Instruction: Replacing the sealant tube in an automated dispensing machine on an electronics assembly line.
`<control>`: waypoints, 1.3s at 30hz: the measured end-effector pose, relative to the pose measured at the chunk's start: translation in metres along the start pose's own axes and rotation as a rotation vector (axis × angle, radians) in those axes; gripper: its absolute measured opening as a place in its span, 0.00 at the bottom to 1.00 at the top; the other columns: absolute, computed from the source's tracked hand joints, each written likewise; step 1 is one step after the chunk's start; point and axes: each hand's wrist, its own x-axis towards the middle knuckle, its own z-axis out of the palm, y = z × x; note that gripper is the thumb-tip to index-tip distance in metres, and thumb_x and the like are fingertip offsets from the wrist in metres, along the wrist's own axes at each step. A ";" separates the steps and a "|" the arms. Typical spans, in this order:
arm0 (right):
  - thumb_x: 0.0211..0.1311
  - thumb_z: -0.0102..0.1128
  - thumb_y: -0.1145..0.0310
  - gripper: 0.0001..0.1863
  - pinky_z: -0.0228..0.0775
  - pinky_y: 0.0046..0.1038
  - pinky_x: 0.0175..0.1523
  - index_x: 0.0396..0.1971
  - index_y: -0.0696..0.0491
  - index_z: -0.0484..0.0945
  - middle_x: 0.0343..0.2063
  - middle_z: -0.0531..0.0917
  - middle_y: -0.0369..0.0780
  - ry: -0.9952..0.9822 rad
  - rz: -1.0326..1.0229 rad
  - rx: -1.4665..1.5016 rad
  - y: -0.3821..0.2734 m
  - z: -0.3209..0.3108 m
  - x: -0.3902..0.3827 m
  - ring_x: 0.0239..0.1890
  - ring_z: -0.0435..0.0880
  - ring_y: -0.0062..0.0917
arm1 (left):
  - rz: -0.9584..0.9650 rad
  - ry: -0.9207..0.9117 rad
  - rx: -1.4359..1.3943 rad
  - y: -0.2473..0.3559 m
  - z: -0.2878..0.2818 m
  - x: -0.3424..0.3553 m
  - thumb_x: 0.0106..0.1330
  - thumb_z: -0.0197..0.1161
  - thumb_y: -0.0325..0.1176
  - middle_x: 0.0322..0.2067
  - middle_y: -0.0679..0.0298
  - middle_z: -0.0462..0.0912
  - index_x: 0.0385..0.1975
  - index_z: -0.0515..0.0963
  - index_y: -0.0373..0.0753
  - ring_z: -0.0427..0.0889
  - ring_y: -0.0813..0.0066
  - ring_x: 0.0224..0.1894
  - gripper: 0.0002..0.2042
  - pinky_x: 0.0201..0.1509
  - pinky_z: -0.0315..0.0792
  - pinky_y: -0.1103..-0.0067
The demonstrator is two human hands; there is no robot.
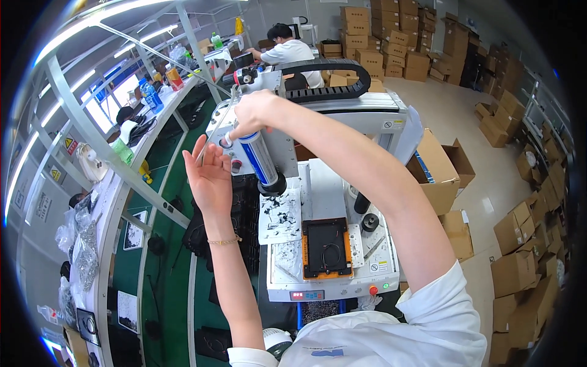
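Note:
My right hand reaches over the head of a white benchtop machine, its fingers bent at the top of a blue-and-white cartridge. One finger points down by a pale round fitting on the machine's front. What the fingers grip is hidden. Lower and to the left, my left hand is open, palm up and fingers apart. A thin clear tube runs down toward its fingers. The cartridge stands slightly tilted, its black lower end above a white sheet smeared with black.
An orange fixture holding a black panel lies on the machine bed. A black cable chain arches behind. Left runs a cluttered bench; cardboard boxes stand right. Another person sits working at the back.

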 end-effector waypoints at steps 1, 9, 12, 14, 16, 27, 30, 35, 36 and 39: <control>0.51 0.56 0.38 0.36 0.75 0.35 0.49 0.45 0.57 0.80 0.40 0.84 0.47 0.140 0.025 -0.053 0.006 0.010 0.008 0.43 0.84 0.33 | -0.007 -0.001 -0.001 -0.002 0.006 0.004 0.73 0.47 0.46 0.38 0.59 0.79 0.55 0.68 0.32 0.77 0.71 0.41 0.23 0.48 0.73 0.76; 0.49 0.63 0.45 0.29 0.76 0.31 0.41 0.44 0.53 0.81 0.42 0.83 0.44 0.004 -0.136 -0.156 0.042 0.009 0.047 0.36 0.84 0.31 | -0.068 0.001 -0.036 0.004 0.008 0.011 0.73 0.47 0.46 0.37 0.58 0.78 0.53 0.69 0.32 0.76 0.70 0.39 0.22 0.45 0.73 0.77; 0.48 0.66 0.48 0.33 0.74 0.36 0.49 0.46 0.62 0.78 0.44 0.81 0.49 -0.069 -0.211 -0.063 0.024 -0.002 0.032 0.43 0.83 0.38 | -0.056 0.027 -0.020 0.007 0.002 0.009 0.73 0.47 0.46 0.36 0.59 0.78 0.52 0.70 0.32 0.76 0.70 0.39 0.22 0.45 0.73 0.77; 0.47 0.66 0.47 0.33 0.75 0.35 0.48 0.47 0.57 0.79 0.44 0.82 0.47 -0.131 0.087 0.067 -0.014 -0.011 0.007 0.43 0.83 0.37 | -0.038 0.050 0.021 0.018 0.000 0.005 0.73 0.48 0.47 0.34 0.60 0.81 0.50 0.71 0.32 0.78 0.73 0.37 0.21 0.44 0.73 0.79; 0.45 0.66 0.46 0.32 0.76 0.34 0.47 0.45 0.56 0.80 0.44 0.82 0.45 0.015 0.130 0.053 -0.020 -0.008 0.003 0.42 0.83 0.37 | -0.043 0.041 0.021 0.018 0.004 0.005 0.73 0.47 0.47 0.34 0.61 0.81 0.51 0.70 0.32 0.78 0.73 0.38 0.22 0.43 0.73 0.79; 0.38 0.73 0.56 0.31 0.76 0.31 0.46 0.44 0.56 0.78 0.39 0.84 0.45 0.027 -0.023 -0.079 -0.023 -0.008 0.008 0.41 0.84 0.34 | -0.028 0.040 1.229 -0.044 -0.065 0.004 0.48 0.75 0.32 0.43 0.61 0.77 0.53 0.68 0.32 0.75 0.73 0.46 0.32 0.52 0.69 0.75; 0.42 0.70 0.59 0.31 0.75 0.32 0.49 0.48 0.56 0.76 0.39 0.83 0.48 0.111 -0.203 -0.036 0.018 0.014 0.017 0.43 0.83 0.35 | -0.055 -0.065 1.277 -0.081 -0.066 0.009 0.48 0.75 0.33 0.41 0.58 0.79 0.50 0.68 0.31 0.78 0.72 0.42 0.31 0.49 0.72 0.75; 0.41 0.71 0.61 0.38 0.72 0.35 0.53 0.57 0.51 0.69 0.50 0.77 0.43 0.420 -0.378 0.155 0.066 0.048 0.008 0.50 0.78 0.37 | 0.068 -0.032 1.403 -0.103 -0.064 0.015 0.48 0.75 0.35 0.35 0.55 0.77 0.42 0.69 0.29 0.78 0.69 0.36 0.26 0.42 0.72 0.75; 0.43 0.71 0.61 0.40 0.71 0.36 0.55 0.60 0.50 0.66 0.54 0.74 0.43 0.588 -0.311 0.192 0.053 0.056 -0.005 0.52 0.77 0.38 | 0.070 0.057 1.546 -0.097 -0.064 0.011 0.47 0.75 0.36 0.34 0.54 0.76 0.41 0.69 0.29 0.78 0.66 0.35 0.26 0.41 0.72 0.74; 0.48 0.68 0.63 0.36 0.71 0.35 0.54 0.60 0.50 0.66 0.53 0.71 0.43 0.748 -0.227 0.231 0.039 0.074 -0.055 0.51 0.77 0.37 | 0.242 0.315 1.681 -0.118 -0.058 0.010 0.42 0.76 0.42 0.35 0.52 0.75 0.38 0.71 0.30 0.75 0.56 0.40 0.29 0.46 0.70 0.67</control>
